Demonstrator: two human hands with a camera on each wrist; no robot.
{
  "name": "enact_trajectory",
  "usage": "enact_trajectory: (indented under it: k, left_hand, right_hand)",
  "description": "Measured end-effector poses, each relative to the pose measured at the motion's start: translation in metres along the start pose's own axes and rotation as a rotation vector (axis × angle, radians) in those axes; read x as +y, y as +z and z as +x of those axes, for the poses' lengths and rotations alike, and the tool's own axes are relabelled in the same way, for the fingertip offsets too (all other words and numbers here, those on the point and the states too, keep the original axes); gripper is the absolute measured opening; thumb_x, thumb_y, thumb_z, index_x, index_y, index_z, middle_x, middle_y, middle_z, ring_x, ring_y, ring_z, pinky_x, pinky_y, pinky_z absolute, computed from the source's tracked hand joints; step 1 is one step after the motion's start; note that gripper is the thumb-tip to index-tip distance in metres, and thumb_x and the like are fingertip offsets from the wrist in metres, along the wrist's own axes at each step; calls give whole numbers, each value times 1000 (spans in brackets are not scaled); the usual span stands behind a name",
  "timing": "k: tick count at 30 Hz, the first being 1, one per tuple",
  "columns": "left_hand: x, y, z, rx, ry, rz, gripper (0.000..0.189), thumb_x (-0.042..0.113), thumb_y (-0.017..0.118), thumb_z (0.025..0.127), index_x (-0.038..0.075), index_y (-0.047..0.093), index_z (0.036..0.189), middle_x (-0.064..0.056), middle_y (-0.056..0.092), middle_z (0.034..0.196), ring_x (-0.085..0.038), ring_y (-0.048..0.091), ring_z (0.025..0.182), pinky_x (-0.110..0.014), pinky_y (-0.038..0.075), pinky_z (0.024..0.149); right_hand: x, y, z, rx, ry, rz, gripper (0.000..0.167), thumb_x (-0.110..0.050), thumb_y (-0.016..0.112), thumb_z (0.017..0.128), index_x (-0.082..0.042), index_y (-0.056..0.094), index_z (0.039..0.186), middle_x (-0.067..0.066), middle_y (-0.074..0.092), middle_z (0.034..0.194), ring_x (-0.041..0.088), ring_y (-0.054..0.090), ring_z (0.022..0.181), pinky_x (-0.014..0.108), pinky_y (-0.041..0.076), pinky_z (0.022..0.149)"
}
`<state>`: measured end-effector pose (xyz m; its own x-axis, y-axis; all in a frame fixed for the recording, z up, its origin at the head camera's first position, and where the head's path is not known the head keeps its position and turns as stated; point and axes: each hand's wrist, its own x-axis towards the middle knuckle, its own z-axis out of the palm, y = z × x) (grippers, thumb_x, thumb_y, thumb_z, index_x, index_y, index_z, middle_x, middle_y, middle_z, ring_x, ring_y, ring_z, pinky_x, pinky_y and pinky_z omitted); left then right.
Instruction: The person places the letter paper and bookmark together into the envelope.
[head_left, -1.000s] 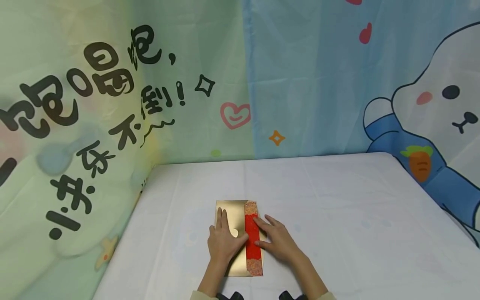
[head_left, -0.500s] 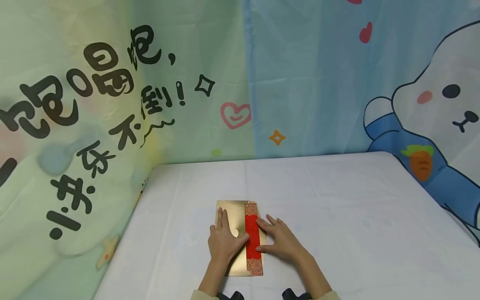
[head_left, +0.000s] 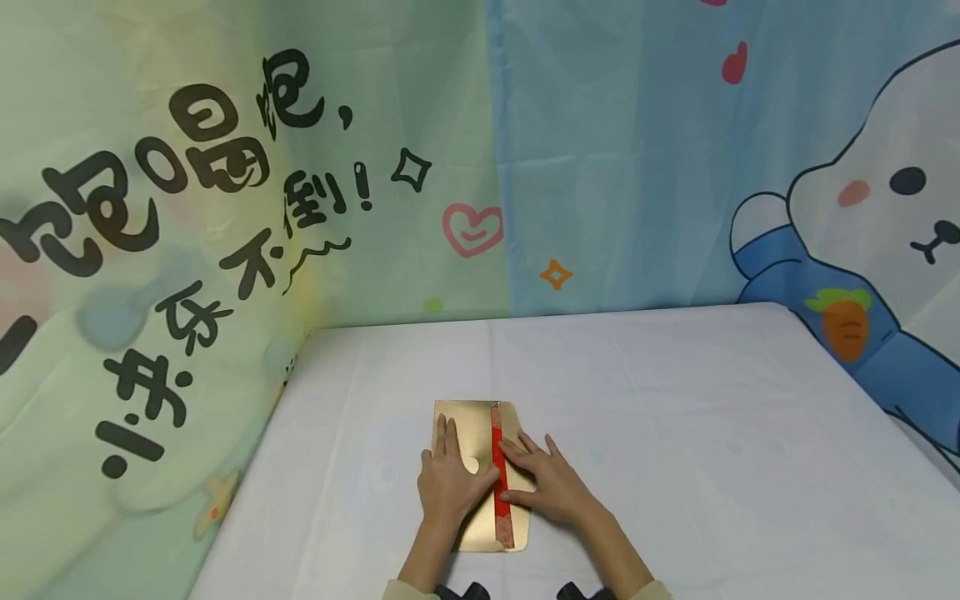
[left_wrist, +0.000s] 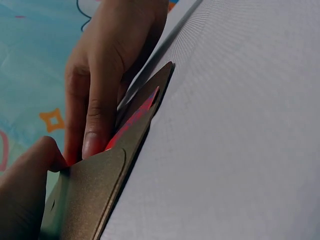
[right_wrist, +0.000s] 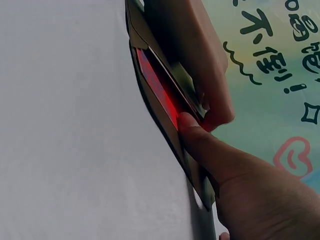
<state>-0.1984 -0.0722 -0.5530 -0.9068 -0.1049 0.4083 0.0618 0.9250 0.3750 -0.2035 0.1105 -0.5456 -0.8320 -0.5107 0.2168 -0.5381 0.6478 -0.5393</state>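
Observation:
A gold envelope (head_left: pixel 474 423) lies on the white cloth, its flap spread to the right. A red card (head_left: pixel 497 435) with patterned ends sits partly inside its long opening; only a narrow strip shows, the rest hidden under the gold front. My left hand (head_left: pixel 448 487) rests on the envelope with fingers straight, its thumb at the opening's edge. From the right, my right hand (head_left: pixel 558 493) touches the card's outer edge with fingertips and thumb. The right wrist view shows the right thumb (right_wrist: pixel 200 137) against the card (right_wrist: pixel 156 82), close to the left hand (right_wrist: pixel 192 40).
A white cloth (head_left: pixel 675 417) covers the table around the envelope. Printed curtains (head_left: pixel 390 250) hang at the back and left, with a cartoon rabbit (head_left: pixel 885 208) at the right. Black pieces (head_left: pixel 467 592) are strapped near both wrists.
The red card has slid left into the envelope, so its visible strip is narrower. My right hand drew back slightly, then moved left with the card. My left hand stayed in place.

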Motion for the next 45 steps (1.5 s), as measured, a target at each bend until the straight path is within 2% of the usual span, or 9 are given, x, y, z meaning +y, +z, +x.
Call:
enact_trajectory:
  k: [4,11,19,25,31,39,45]
  left_hand:
    - [0,0,0,13,1,-1,92,57,64,60,5,46,133,-10,41,141,-31,53,74,-33,43,44]
    - [1,-1,-1,1,6,2,94,59,64,61,4,45,135,-9,40,142,-30,53,74,-33,43,44]
    - [1,-3,1,17,14,-1,94,58,65,59,3,47,133,-10,42,140,-31,53,74,-33,42,43]
    - [1,-4,0,2,6,-6,94,58,65,60,4,46,134,-9,40,142,-31,53,74,-33,43,44]
    - [0,-3,-1,-14,-9,-8,94,58,65,60,4,45,135,-9,39,143,-32,53,76,-34,44,46]
    - [1,-3,-3,-25,-16,-28,94,58,65,61,4,45,135,-9,39,143,-32,54,76,-34,44,45]
    - [1,-4,-1,-29,-20,-21,94,58,64,61,4,43,136,-9,38,143,-31,54,76,-33,44,46]
  right_hand:
    - [-1,0,0,-9,-13,28,80,-56,63,75,-7,45,137,4,43,139,29,26,134,55,8,106]
    - [3,-5,-5,-57,-24,75,90,-56,68,71,-1,42,137,12,33,145,32,17,137,55,6,106]
    - [0,-2,-5,-46,-46,-20,90,-61,65,71,-6,42,138,15,33,145,35,20,135,57,10,105]
    - [-6,-2,-5,-16,-52,-75,90,-62,64,70,-7,44,138,15,36,143,37,24,133,58,13,104]
    - [-8,-1,-6,-3,-53,-95,89,-64,62,69,-8,46,137,15,37,143,37,26,133,58,14,104]
    - [-5,-1,-9,-37,-54,-107,90,-66,59,72,-8,42,139,13,32,146,34,22,135,56,12,105]
    - [-5,1,-9,-20,-63,-150,92,-70,56,71,-11,41,140,12,33,146,34,22,135,55,13,105]
